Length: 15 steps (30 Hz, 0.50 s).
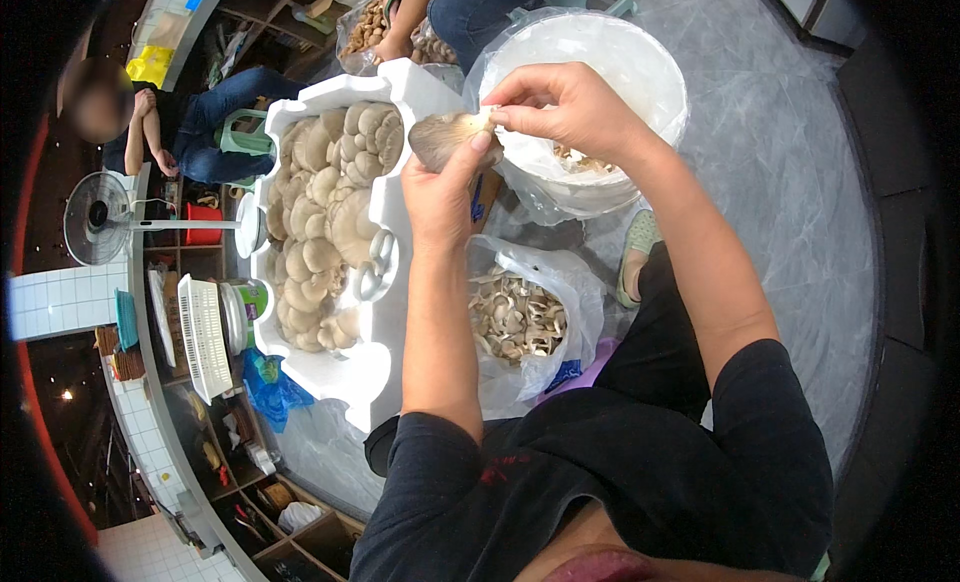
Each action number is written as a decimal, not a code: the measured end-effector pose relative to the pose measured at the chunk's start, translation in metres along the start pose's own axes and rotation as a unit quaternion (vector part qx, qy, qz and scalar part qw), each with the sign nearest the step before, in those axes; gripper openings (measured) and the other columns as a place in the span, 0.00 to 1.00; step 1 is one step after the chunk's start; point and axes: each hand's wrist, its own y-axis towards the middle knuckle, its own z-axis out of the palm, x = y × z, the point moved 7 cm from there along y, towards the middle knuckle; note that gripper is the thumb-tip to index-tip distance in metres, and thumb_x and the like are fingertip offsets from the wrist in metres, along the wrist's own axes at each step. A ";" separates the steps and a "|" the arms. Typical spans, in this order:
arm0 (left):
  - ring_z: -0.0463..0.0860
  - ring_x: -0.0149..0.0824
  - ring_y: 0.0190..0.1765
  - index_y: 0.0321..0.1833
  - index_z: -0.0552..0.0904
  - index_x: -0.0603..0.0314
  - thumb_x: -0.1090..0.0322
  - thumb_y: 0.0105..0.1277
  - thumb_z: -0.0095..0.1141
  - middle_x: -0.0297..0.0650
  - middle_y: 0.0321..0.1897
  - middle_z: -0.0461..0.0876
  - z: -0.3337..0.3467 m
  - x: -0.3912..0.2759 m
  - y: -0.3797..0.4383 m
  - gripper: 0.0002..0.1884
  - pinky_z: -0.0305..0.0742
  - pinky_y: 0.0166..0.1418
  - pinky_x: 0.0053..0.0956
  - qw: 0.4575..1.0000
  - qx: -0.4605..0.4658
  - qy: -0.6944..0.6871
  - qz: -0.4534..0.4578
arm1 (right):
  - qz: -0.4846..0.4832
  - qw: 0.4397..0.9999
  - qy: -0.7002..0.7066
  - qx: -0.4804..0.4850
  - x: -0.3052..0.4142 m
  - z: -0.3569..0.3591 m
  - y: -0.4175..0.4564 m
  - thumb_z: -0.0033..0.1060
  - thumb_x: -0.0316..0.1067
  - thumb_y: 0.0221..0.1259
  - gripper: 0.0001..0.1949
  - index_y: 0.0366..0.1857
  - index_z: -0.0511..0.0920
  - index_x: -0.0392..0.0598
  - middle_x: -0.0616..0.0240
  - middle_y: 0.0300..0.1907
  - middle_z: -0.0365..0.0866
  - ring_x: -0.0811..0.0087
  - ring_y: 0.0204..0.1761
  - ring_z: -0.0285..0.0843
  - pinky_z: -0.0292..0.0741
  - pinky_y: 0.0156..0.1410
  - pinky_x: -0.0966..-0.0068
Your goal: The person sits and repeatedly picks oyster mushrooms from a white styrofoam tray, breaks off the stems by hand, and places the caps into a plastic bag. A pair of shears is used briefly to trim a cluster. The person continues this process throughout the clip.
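An oyster mushroom (pixel 442 140) with a grey cap is held by its cap in my left hand (pixel 444 195). My right hand (pixel 566 109) pinches the pale stem end with thumb and fingertips, over the rim of a white bucket (pixel 660 64) lined with clear plastic. Small mushroom scraps (pixel 577 160) lie in the bucket. Left of my left hand stands a white foam box (pixel 405 79) full of oyster mushroom clusters (pixel 322 184), with scissors (pixel 373 267) resting near its inner edge. A plastic bag (pixel 581 282) of torn mushroom pieces (pixel 517 315) sits beside my left forearm.
At the top, another person's hand (pixel 395 47) reaches to a bag of brown mushrooms (pixel 367 30). A second person sits on a green stool (pixel 244 135) at upper left. A standing fan (pixel 97 214), a white basket (pixel 202 342) and a blue bag (pixel 274 387) are beyond the box.
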 end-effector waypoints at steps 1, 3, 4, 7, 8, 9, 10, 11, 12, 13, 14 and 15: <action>0.82 0.29 0.37 0.45 0.80 0.67 0.75 0.58 0.63 0.39 0.37 0.83 -0.001 0.000 0.000 0.12 0.78 0.43 0.23 1.000 -0.002 0.011 0.000 | -0.006 1.000 -0.010 0.001 0.000 -0.001 0.000 0.65 0.32 0.56 0.09 0.38 0.82 0.41 0.66 0.31 0.83 0.79 0.35 0.79 0.76 0.42 0.81; 0.82 0.28 0.37 0.45 0.80 0.67 0.76 0.57 0.63 0.39 0.37 0.83 -0.002 -0.001 0.000 0.12 0.78 0.43 0.23 1.000 -0.005 0.029 0.005 | -0.011 0.999 -0.034 0.004 0.000 0.000 0.000 0.64 0.30 0.56 0.08 0.39 0.82 0.41 0.67 0.32 0.83 0.79 0.35 0.78 0.75 0.42 0.81; 0.82 0.28 0.37 0.45 0.80 0.67 0.76 0.57 0.63 0.39 0.37 0.83 -0.001 -0.001 -0.001 0.12 0.78 0.43 0.22 0.999 -0.006 0.035 0.011 | -0.010 0.999 -0.047 0.005 0.001 0.001 -0.001 0.64 0.30 0.57 0.08 0.38 0.82 0.41 0.67 0.32 0.83 0.80 0.35 0.78 0.75 0.42 0.81; 0.82 0.28 0.37 0.45 0.80 0.67 0.77 0.57 0.63 0.39 0.37 0.83 -0.003 0.000 0.000 0.12 0.78 0.43 0.22 0.999 -0.007 0.044 0.020 | 0.001 0.998 -0.061 0.016 0.002 0.003 0.000 0.62 0.30 0.57 0.07 0.38 0.82 0.40 0.68 0.32 0.83 0.81 0.34 0.77 0.75 0.40 0.82; 0.82 0.28 0.37 0.45 0.80 0.67 0.78 0.57 0.63 0.39 0.37 0.83 -0.004 0.001 0.001 0.12 0.78 0.44 0.22 0.999 -0.007 0.045 0.021 | 0.006 0.998 -0.061 0.021 0.001 0.004 0.000 0.62 0.29 0.57 0.07 0.38 0.82 0.40 0.68 0.32 0.82 0.81 0.34 0.77 0.74 0.40 0.82; 0.82 0.29 0.37 0.45 0.80 0.67 0.78 0.57 0.63 0.39 0.37 0.83 -0.003 0.001 0.001 0.12 0.77 0.44 0.22 0.999 -0.008 0.038 0.017 | 0.010 0.999 -0.039 0.018 -0.001 0.004 0.000 0.62 0.29 0.57 0.07 0.37 0.82 0.40 0.68 0.31 0.82 0.81 0.34 0.76 0.74 0.40 0.82; 0.82 0.29 0.38 0.45 0.80 0.67 0.78 0.57 0.63 0.39 0.37 0.83 -0.003 0.002 0.001 0.13 0.77 0.44 0.22 0.999 -0.009 0.032 0.014 | 0.014 1.000 -0.018 0.014 -0.005 0.003 0.000 0.62 0.29 0.57 0.07 0.37 0.82 0.40 0.68 0.31 0.82 0.81 0.33 0.76 0.74 0.39 0.82; 0.82 0.29 0.38 0.45 0.80 0.67 0.78 0.57 0.63 0.39 0.37 0.83 -0.002 0.002 0.001 0.13 0.77 0.44 0.22 1.000 -0.010 0.025 0.010 | 0.018 1.000 0.003 0.010 -0.007 0.003 0.001 0.61 0.29 0.57 0.07 0.37 0.83 0.40 0.68 0.31 0.82 0.82 0.33 0.76 0.74 0.39 0.83; 0.82 0.29 0.38 0.45 0.80 0.68 0.78 0.56 0.63 0.39 0.37 0.83 -0.002 0.002 0.001 0.13 0.77 0.44 0.22 1.000 -0.008 0.023 0.007 | 0.020 1.000 0.003 0.010 -0.007 0.003 0.001 0.61 0.29 0.58 0.07 0.37 0.83 0.40 0.68 0.31 0.82 0.82 0.33 0.76 0.74 0.39 0.83; 0.82 0.29 0.38 0.45 0.79 0.68 0.78 0.56 0.63 0.40 0.38 0.83 -0.002 0.002 0.000 0.13 0.77 0.45 0.22 1.000 -0.006 0.022 0.004 | 0.021 1.000 0.003 0.010 -0.007 0.003 0.000 0.60 0.29 0.58 0.07 0.37 0.83 0.40 0.68 0.31 0.82 0.82 0.33 0.76 0.73 0.39 0.83; 0.82 0.29 0.39 0.45 0.79 0.68 0.78 0.56 0.63 0.40 0.38 0.82 -0.001 0.003 0.000 0.14 0.77 0.45 0.22 1.000 -0.004 0.020 0.001 | 0.023 1.000 0.003 0.009 -0.006 0.003 0.000 0.60 0.29 0.58 0.07 0.37 0.83 0.40 0.68 0.31 0.82 0.82 0.33 0.76 0.73 0.38 0.83; 0.81 0.30 0.39 0.45 0.79 0.68 0.77 0.55 0.63 0.40 0.38 0.82 -0.002 0.003 0.000 0.14 0.77 0.46 0.23 1.000 -0.007 0.011 -0.003 | 0.029 1.000 -0.006 0.008 -0.005 0.004 0.000 0.59 0.28 0.58 0.07 0.37 0.82 0.40 0.68 0.31 0.82 0.82 0.33 0.76 0.73 0.39 0.83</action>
